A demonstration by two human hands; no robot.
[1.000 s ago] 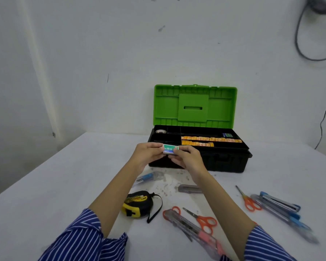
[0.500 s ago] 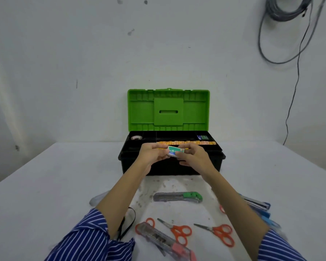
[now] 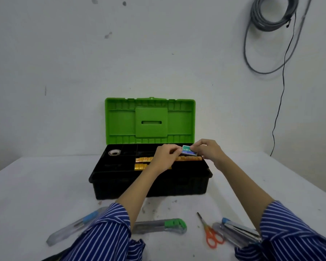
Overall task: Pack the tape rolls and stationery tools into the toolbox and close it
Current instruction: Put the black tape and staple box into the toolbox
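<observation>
Black plastic toolbox [image 3: 120, 185] with bright green lid [image 3: 150, 121] on a white worktop [image 3: 36, 185]. Blue-and-white striped sleeves [image 3: 105, 234]. Small teal-and-white box [image 3: 188, 150]. Orange-handled scissors [image 3: 212, 236]. Green-capped grey utility knife [image 3: 159, 225].

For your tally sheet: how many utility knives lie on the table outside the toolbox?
3. One blue-slider knife lies at the left, one green-ended knife in the middle, one blue-tipped knife at the right beside the scissors. The sleeves may hide others.

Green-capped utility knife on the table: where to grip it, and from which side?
Judging by its pose, pinch the utility knife across the long grey body, coming from above. It lies flat and crosswise in front of the toolbox, green cap to the right, both long edges free. The left sleeve covers its left end, so grip mid-body.
</observation>
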